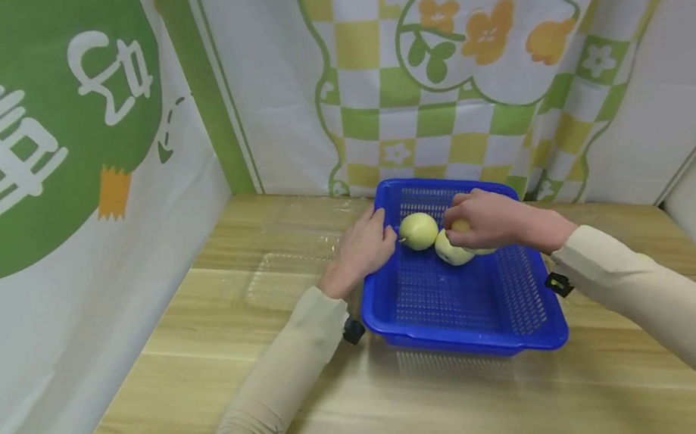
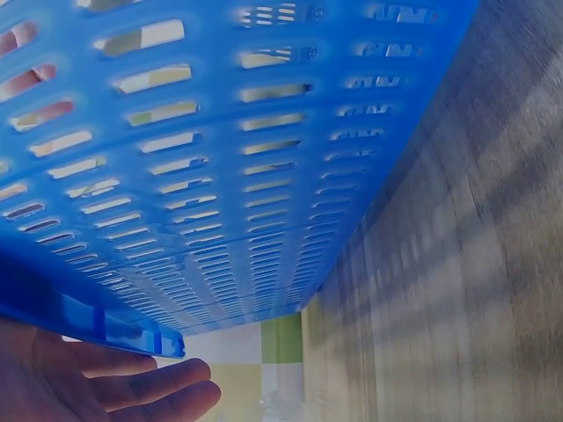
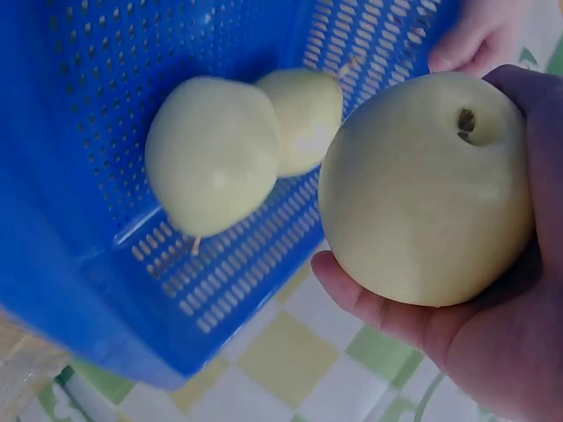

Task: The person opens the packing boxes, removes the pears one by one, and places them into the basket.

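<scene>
A blue plastic basket (image 1: pixel 452 303) with slotted walls stands on the wooden table. My left hand (image 1: pixel 367 247) holds its left rim; in the left wrist view that hand's fingers (image 2: pixel 163 387) reach out beneath the rim. Over the basket, my right hand (image 1: pixel 482 217) grips a pale yellow-green pear (image 3: pixel 422 193), with the thumb and fingers around its sides. Two more pears lie on the basket floor: one (image 1: pixel 418 231) near the left wall, the other (image 1: pixel 450 249) just below my right hand. In the head view my right hand mostly hides the held pear.
Clear plastic packaging (image 1: pixel 284 274) lies on the table (image 1: pixel 205 356) left of the basket. Close behind the basket hangs a patterned cloth (image 1: pixel 411 99), and a white cloth wall (image 1: pixel 145 282) borders the left side.
</scene>
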`<state>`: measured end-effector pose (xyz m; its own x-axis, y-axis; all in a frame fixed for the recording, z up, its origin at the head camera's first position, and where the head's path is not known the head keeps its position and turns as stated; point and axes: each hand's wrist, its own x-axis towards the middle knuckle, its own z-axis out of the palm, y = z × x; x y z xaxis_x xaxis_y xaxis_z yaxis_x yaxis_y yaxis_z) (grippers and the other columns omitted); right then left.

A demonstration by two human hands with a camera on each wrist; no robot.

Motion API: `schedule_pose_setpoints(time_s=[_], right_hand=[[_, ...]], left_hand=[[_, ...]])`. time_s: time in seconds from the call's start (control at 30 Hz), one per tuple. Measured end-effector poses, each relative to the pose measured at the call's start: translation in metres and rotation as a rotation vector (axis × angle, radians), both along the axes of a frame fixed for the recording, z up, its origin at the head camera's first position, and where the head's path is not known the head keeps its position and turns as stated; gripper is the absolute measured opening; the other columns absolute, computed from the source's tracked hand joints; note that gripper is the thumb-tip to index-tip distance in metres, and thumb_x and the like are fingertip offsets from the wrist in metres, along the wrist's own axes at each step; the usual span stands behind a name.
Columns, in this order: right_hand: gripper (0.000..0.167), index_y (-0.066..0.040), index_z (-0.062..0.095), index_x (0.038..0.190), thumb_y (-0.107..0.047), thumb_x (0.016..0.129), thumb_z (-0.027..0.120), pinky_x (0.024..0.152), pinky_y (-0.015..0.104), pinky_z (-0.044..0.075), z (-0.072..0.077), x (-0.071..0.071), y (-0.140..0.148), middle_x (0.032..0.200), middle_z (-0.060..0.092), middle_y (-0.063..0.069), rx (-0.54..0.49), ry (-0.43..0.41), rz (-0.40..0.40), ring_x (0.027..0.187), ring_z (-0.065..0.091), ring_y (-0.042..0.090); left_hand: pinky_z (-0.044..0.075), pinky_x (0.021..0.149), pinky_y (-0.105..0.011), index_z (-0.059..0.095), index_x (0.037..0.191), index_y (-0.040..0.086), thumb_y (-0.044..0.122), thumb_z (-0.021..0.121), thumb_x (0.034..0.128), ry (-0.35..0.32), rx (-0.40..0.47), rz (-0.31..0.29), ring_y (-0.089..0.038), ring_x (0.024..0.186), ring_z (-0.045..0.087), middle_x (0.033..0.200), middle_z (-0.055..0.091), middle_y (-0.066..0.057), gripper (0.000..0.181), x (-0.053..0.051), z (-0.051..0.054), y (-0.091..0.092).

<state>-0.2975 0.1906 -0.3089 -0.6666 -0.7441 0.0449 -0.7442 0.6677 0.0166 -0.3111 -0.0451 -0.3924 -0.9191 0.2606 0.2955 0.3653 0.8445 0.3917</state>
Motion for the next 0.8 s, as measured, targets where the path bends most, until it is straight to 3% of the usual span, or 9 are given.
schedule_pose_setpoints(time_s=[0.23, 0.53, 0.8], right_hand=[[0.019, -0.013, 0.074, 0.094, -0.024, 0.089, 0.059, 0.080, 0.045, 0.045, -0.017, 0.000, -0.030, 0.089, 0.064, 0.005, 0.104, 0.025, 0.073, 0.077, 0.057, 0.021], [0.014, -0.018, 0.068, 0.079, -0.029, 0.085, 0.061, 0.077, 0.043, 0.049, -0.044, -0.003, -0.055, 0.085, 0.061, 0.003, 0.146, 0.029, 0.124, 0.076, 0.057, 0.022], [0.016, -0.016, 0.071, 0.086, -0.028, 0.088, 0.061, 0.079, 0.042, 0.050, -0.055, -0.005, -0.067, 0.085, 0.065, 0.002, 0.159, -0.008, 0.133, 0.083, 0.059, 0.020]], left_hand=[[0.048, 0.103, -0.044, 0.045, 0.144, 0.000, 0.029, 0.039, 0.0992, -0.014, 0.011, -0.004, -0.032, 0.125, 0.056, 0.146, 0.048, -0.013, 0.054, -0.001, -0.001, -0.003], [0.051, 0.098, -0.045, 0.047, 0.143, -0.001, 0.026, 0.039, 0.0987, 0.013, 0.000, -0.005, -0.034, 0.122, 0.059, 0.148, 0.046, -0.016, 0.052, -0.001, -0.001, -0.002], [0.053, 0.093, -0.046, 0.050, 0.139, 0.001, 0.023, 0.042, 0.0972, 0.040, -0.008, 0.006, -0.035, 0.116, 0.062, 0.146, 0.049, -0.015, 0.049, -0.001, -0.003, -0.002]])
